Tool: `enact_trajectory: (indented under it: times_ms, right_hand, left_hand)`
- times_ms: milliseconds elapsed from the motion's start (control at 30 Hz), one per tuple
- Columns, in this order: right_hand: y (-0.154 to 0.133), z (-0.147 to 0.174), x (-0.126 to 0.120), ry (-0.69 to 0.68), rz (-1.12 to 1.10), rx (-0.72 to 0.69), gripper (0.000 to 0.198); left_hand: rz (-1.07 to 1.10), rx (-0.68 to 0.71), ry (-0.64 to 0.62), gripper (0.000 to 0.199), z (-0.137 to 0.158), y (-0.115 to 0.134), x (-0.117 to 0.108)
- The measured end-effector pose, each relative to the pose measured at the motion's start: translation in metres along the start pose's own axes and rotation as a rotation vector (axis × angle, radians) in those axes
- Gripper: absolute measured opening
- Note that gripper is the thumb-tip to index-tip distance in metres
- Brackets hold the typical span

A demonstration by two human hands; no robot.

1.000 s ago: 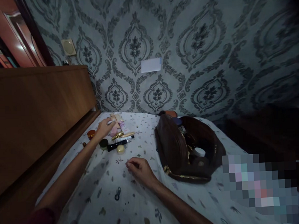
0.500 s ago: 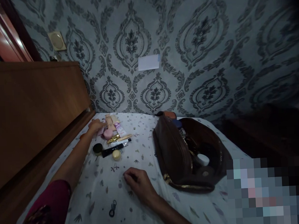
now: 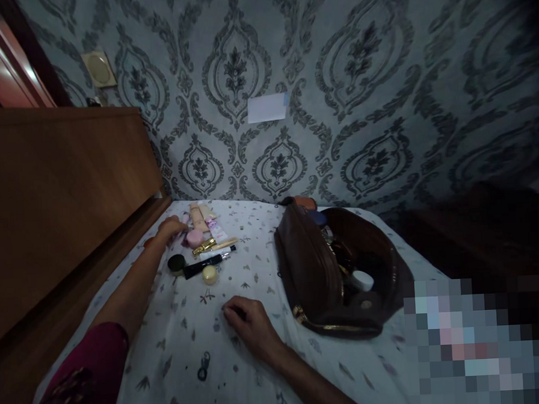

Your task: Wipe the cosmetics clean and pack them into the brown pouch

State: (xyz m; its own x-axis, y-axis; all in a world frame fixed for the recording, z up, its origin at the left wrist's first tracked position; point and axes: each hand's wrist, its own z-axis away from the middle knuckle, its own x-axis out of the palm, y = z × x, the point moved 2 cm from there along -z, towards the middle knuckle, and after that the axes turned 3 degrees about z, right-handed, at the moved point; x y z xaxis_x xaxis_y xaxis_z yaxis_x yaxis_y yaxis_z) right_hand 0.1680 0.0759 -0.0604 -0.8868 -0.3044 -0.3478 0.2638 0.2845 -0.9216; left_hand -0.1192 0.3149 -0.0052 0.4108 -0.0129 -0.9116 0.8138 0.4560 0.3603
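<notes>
My left hand reaches to the far left of the patterned sheet, its fingers bent down over something pinkish that I cannot make out. Close beside it lie a beige tube, a white-and-purple tube and a round pink container. Nearer to me are a gold tube, a dark round jar, a black tube and a small cream-coloured jar. My right hand rests on the sheet with its fingers curled in, nothing visible in them.
An unzipped brown leather bag stands to the right, with a white-lidded jar and other items inside. A wooden cabinet borders the left side. Behind is a papered wall. A blurred-out patch covers the lower right.
My left hand has drawn back slightly from the beige tube, its fingers more bent. My right hand stays in place. The view has shifted a little.
</notes>
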Motion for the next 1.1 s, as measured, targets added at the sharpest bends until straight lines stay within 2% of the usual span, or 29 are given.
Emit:
enact_trajectory:
  times_ms: [233, 367, 467, 533, 633, 733, 833, 900, 967, 1100]
  right_hand:
    - [0.000, 0.001, 0.000, -0.002, -0.004, 0.004, 0.021]
    - [0.006, 0.001, 0.002, -0.005, -0.054, 0.000, 0.020]
    - [0.010, -0.002, 0.004, 0.006, -0.193, 0.030, 0.026]
    - [0.008, -0.006, 0.006, 0.017, -0.359, 0.082, 0.048]
    - [-0.004, -0.010, 0.013, 0.016, -0.654, 0.229, 0.073]
    - [-0.018, -0.009, 0.024, -0.023, -0.835, 0.332, 0.064]
    - [-0.022, -0.004, 0.030, 0.049, -0.837, 0.368, 0.051]
    - [-0.019, 0.002, 0.031, 0.119, -0.852, 0.426, 0.048]
    - [-0.015, 0.008, 0.030, 0.126, -0.929, 0.504, 0.048]
    - [-0.016, 0.020, 0.031, 0.005, -1.159, 0.564, 0.044]
  left_hand:
    - [0.289, -0.051, -0.064, 0.037, 0.028, -0.006, -0.012]
    - [0.518, 0.022, -0.118, 0.037, 0.055, -0.006, -0.030]
    - [0.657, 0.136, -0.123, 0.032, 0.091, -0.005, -0.035]
    - [0.719, 0.212, -0.117, 0.032, 0.123, -0.007, -0.028]
    - [0.761, 0.312, -0.138, 0.038, 0.177, -0.009, 0.003]
    - [0.762, 0.456, -0.143, 0.040, 0.233, -0.009, 0.043]
    - [0.637, 0.757, 0.047, 0.039, 0.282, -0.009, 0.066]
    - [0.605, 0.852, 0.058, 0.041, 0.304, -0.011, 0.070]
    - [0.624, 0.881, 0.042, 0.039, 0.313, -0.011, 0.066]
    - [0.806, 0.802, 0.143, 0.040, 0.303, -0.007, 0.046]
